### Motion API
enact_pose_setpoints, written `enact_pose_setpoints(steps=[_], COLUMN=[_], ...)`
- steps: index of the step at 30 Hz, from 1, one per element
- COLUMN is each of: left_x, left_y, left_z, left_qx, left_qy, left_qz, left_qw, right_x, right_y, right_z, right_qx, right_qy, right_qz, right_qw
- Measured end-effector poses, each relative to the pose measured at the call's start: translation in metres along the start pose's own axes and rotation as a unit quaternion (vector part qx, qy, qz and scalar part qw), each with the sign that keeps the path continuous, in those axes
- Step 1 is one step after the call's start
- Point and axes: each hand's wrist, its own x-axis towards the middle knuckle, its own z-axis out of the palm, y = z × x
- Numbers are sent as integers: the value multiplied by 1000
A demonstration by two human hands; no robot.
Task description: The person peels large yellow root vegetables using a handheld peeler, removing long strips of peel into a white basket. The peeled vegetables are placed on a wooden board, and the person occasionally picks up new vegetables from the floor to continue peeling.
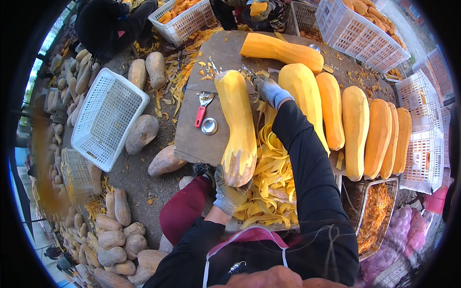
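Note:
A long, partly peeled squash point(237, 126) lies lengthwise on a worn wooden board point(189, 144); skin remains at its near end. My left hand point(228, 196), in a grey work glove, grips that near end from below. Beyond the squash's right side, my gloved right hand point(270, 91) is closed on a metal-ended hand tool point(248, 71), probably a peeler. A red-handled peeler point(202, 111) and a small round metal dish point(209, 126) lie left of the squash. Long peel ribbons point(272, 172) heap up between my arms.
Several peeled squashes point(356, 133) line the board's right side. A white plastic crate point(108, 118) and unpeeled squashes point(142, 134) are on the left floor. Filled crates point(360, 36) and co-workers point(108, 28) are at the far side. Orange pulp fills a crate point(374, 216) at right.

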Motion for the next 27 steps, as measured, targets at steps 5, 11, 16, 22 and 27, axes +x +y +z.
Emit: enact_pose_setpoints(steps=[5, 11, 16, 22, 27], left_x=[0, -11, 3, -7, -3], left_y=[27, 13, 10, -5, -15], left_z=[-57, -33, -25, -4, -3], left_qx=[-536, -65, -109, -17, -19], left_qy=[-57, 44, 2, 61, 25], left_qz=[-178, 9, 6, 62, 72], left_qw=[823, 997, 994, 996, 997], right_x=[-39, -203, -340, -286, -125], right_y=[-20, -18, -7, -40, -108], right_z=[93, 107, 108, 77, 26], right_qx=[86, 61, -2, -63, -179], right_qy=[-34, -42, -93, 10, 93], right_qz=[-62, -34, -1, -32, -36], right_qw=[994, 997, 996, 997, 979])
